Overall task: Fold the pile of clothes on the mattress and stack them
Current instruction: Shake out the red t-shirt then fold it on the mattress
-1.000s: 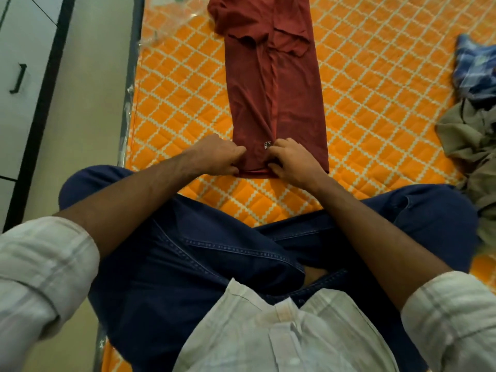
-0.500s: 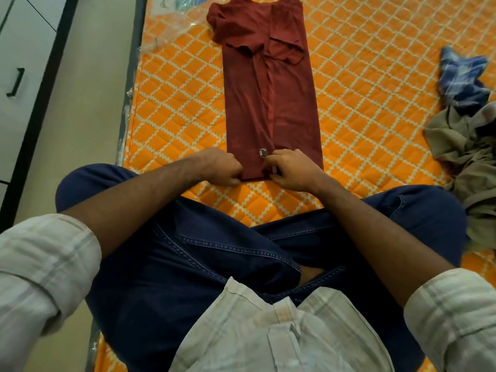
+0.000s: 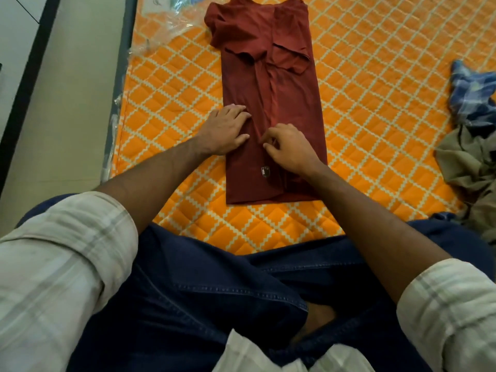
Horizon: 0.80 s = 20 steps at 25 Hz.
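Maroon shirt (image 3: 271,108) lies as long strip on mattress (image 3: 375,76) | left hand (image 3: 224,130) pressed flat on shirt's left edge | right hand (image 3: 291,146) pinching its centre fold | risk: pinch drags overlap open; unfolded clothes (image 3: 472,146) wait far right of shirt.

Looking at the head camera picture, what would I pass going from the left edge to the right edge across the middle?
Floor → clear plastic wrap → left hand → maroon shirt → bare orange mattress → blue checked cloth above an olive garment.
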Motion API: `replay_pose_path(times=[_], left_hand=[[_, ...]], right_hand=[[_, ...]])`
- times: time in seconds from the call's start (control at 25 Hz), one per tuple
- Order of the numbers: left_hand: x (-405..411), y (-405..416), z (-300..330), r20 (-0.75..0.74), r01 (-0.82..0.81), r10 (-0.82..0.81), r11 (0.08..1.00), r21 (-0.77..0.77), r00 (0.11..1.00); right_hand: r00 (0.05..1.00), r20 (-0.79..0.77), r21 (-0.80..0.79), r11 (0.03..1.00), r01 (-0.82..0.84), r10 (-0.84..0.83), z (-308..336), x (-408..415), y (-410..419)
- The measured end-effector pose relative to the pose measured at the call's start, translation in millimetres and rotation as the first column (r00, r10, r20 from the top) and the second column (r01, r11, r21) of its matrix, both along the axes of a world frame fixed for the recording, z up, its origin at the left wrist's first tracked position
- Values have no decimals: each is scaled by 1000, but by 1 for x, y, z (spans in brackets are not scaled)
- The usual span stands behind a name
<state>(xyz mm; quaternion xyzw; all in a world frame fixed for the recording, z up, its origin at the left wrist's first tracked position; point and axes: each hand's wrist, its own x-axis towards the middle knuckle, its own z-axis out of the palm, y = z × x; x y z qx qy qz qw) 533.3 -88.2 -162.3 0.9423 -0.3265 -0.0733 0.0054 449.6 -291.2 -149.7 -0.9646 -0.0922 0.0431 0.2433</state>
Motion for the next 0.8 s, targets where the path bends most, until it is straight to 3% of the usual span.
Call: replay_pose_path(times=[0.2,0.44,0.68,0.72,0.8], left_hand=[[79,-2,-19,46,2,-2,1000,-13,999],[172,4,-32,135,-64,84,986,-151,987],[209,7,-33,178,-52,119,938,-341,977],[215,8,-29,174,-15,87,925,-380,981],[229,8,-18,219,93,3,899,-428,976]], right_hand=[[999,12,-75,997,31,-30,-13,104,1],[938,257,4,971,238,-231,-23,235,5],[978,206,-260,964,63,-9,-18,317,28],[971,238,-243,966,84,-24,-18,324,30],[955,262,-2,989,146,-140,-18,335,27]])
